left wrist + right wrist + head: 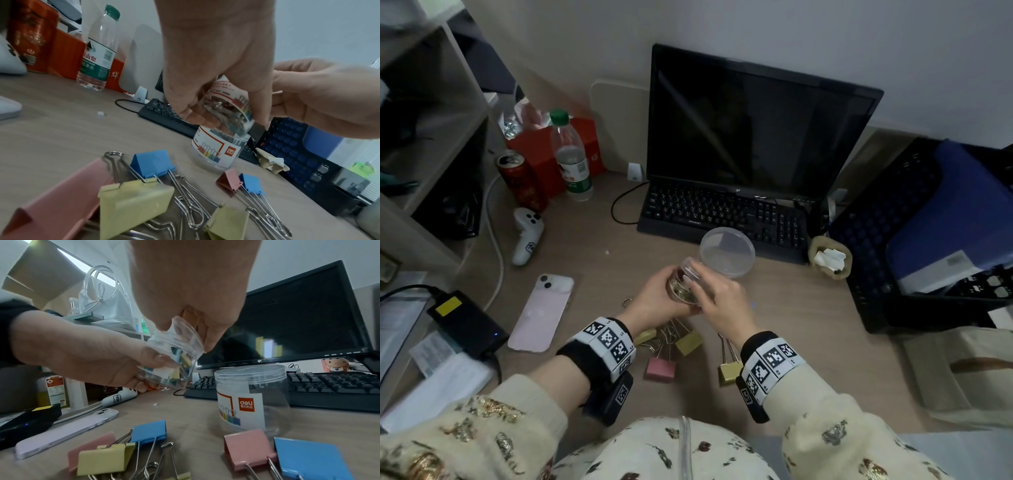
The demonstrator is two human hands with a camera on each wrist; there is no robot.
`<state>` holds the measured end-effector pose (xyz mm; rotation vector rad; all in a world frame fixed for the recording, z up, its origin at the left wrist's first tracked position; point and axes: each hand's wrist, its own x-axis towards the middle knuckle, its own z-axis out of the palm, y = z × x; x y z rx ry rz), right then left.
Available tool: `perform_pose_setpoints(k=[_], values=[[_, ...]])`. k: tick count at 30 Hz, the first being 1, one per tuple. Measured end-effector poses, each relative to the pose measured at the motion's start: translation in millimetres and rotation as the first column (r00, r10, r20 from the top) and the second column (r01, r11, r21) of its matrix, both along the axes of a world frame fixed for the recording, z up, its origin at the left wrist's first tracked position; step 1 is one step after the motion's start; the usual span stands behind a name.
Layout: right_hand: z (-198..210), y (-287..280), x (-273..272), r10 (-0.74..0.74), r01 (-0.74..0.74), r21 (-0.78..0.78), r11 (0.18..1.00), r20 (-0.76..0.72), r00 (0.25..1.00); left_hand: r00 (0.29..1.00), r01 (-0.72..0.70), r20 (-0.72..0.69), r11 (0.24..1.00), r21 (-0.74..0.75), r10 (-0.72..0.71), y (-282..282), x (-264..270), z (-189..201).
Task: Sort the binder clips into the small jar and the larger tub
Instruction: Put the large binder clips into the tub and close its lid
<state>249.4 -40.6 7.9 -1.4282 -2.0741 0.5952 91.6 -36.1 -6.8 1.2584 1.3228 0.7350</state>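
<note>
A: Desk (pixel 592 260), wood-grain; left of the keyboard (pixel 722 214), a shelf unit (pixel 431 144), can (pixel 520 178), bottle (pixel 571 161), phone (pixel 541 313).

B: And nearer than the keyboard?

A: Left hand (pixel 657 294) grips the small jar (pixel 683 286), tilted in the air; right hand (pixel 722 301) pinches its lid (pixel 693 269). Larger tub (pixel 726 251) just before the keyboard; binder clips (pixel 671 346) nearer still.

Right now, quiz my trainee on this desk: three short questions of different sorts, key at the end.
1. True or false: the larger tub stands on the desk with its lid on.
2. Which hand grips the small jar by its body? A) left B) right C) neither
3. Fill in: the right hand is at the jar's ____.

Key
1. True.
2. A; the left hand wraps the body.
3. Lid. Large binder clips lie loose in front.
</note>
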Motion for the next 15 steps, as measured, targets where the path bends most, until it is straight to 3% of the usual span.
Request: perform_pose_setpoints(k=[7,10,15], values=[[1,0,-7,0.096,-0.099,0.077,0.992,0.047,0.994,0.999,-0.029,0.038,0.997,0.076,0.027,2,-2,5],[5,6,-9,0.096,-0.094,0.128,0.987,-0.006,0.995,0.997,-0.053,0.058,0.989,0.14,0.045,2,-4,12],[24,17,-9,0.172,-0.163,0.086,0.983,-0.108,0.979,0.991,-0.051,0.134,0.986,0.162,0.029,6,-12,26]])
